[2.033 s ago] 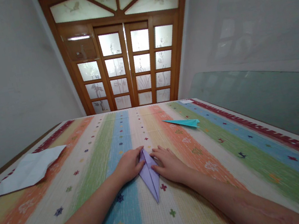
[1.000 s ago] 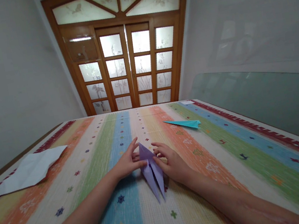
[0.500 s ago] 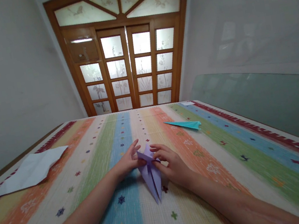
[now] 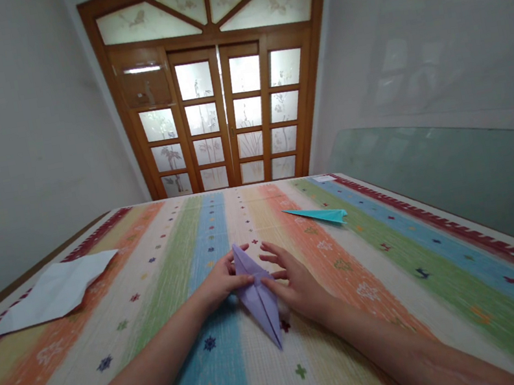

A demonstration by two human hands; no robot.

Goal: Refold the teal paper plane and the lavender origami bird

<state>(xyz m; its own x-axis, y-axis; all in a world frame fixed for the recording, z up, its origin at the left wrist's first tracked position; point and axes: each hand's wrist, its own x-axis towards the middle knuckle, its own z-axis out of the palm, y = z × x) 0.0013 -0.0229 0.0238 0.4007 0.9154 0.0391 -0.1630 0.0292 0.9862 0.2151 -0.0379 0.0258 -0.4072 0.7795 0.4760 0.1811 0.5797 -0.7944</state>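
A folded piece of purple origami paper (image 4: 260,302) is between my hands near the middle of the table, a long diamond with a slit down its lower half. My left hand (image 4: 225,279) grips its left edge, thumb on top and fingers behind. My right hand (image 4: 294,279) touches the right side with its thumb near the middle crease; the index finger is close to that edge and the other fingers are spread apart above it. The paper's underside is hidden.
A turquoise folded paper plane (image 4: 322,214) lies to the right, farther back. On the left is a creased white sheet (image 4: 54,293). A striped, patterned tablecloth (image 4: 187,362) covers the table, and wooden glazed doors (image 4: 226,112) stand beyond it.
The purple paper's upper flap, folded toward me before, now points up and away, so the piece is a long diamond. It has tilted slightly, its lower tip shifting right.
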